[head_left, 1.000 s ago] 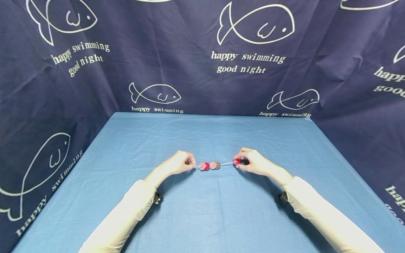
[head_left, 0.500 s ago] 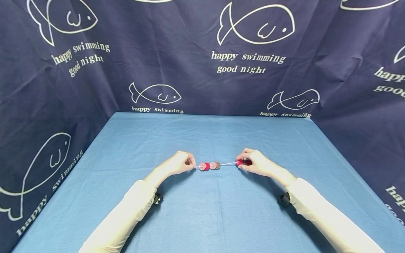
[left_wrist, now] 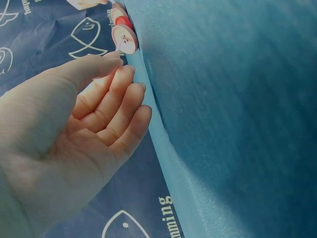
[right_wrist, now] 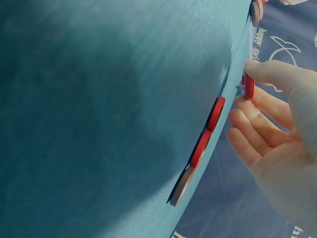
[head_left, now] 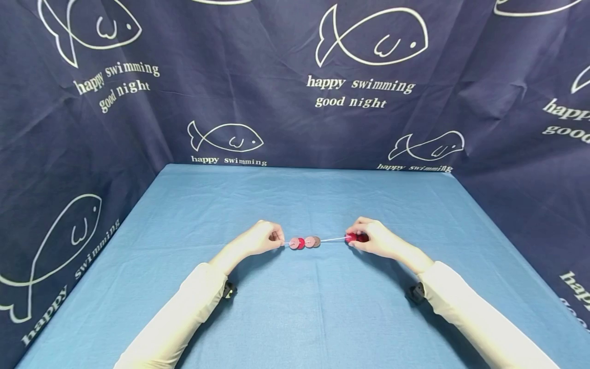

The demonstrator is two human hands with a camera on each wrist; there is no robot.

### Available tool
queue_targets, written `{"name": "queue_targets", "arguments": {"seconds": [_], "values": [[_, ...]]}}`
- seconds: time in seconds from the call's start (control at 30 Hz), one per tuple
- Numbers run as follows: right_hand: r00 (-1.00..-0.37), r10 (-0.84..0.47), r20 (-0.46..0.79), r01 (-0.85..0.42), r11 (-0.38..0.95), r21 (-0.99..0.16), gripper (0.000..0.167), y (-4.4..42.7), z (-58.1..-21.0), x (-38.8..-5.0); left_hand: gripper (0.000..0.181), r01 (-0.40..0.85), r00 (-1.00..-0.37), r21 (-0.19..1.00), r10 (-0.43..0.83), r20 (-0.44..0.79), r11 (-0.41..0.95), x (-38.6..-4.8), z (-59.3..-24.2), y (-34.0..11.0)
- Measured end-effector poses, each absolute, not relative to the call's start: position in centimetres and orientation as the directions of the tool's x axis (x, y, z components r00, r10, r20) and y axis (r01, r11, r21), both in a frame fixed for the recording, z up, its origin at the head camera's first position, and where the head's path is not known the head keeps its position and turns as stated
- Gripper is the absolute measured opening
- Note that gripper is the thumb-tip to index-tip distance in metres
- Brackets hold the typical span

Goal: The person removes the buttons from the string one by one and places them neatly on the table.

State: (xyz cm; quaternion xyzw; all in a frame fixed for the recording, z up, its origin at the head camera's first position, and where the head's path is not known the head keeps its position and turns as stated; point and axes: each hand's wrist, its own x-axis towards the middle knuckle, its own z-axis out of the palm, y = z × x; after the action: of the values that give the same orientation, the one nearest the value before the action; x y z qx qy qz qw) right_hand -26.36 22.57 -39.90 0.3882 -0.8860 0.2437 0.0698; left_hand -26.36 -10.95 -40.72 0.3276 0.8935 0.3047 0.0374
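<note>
Blue cloth (head_left: 295,307) is lying under threaded buttons (head_left: 310,242); beside them the left hand (head_left: 265,238) is pinching string (head_left: 333,239), the right hand (head_left: 375,240) a red button (right_wrist: 249,87), likely light, stiff, slippery, best held by its rim

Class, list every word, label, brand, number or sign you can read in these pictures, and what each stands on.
"happy swimming": printed in white on the dark blue cloth backdrop, beside outlined white fish.
"good night": same backdrop, under some of those lines.
Copies at picture edges are cut off.
Round red, pink and brown buttons: no readable text.
Small black wrist devices: any marking too small to read.
</note>
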Motion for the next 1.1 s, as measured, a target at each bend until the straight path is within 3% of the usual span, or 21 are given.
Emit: {"name": "queue_targets", "arguments": {"seconds": [0.6, 1.1], "values": [[-0.661, -0.654, 0.368, -0.75, 0.559, -0.354, 0.02, 23.2, -39.9, -26.2, 0.007, 0.559, -0.786, 0.569, 0.605, 0.131, 0.603, -26.2, -40.6, -11.0], [-0.678, -0.643, 0.357, -0.735, 0.577, -0.356, 0.021, 23.7, -40.0, -26.2, 0.007, 0.572, -0.779, 0.557, 0.611, 0.141, 0.602, -26.2, -40.5, -10.9]]}}
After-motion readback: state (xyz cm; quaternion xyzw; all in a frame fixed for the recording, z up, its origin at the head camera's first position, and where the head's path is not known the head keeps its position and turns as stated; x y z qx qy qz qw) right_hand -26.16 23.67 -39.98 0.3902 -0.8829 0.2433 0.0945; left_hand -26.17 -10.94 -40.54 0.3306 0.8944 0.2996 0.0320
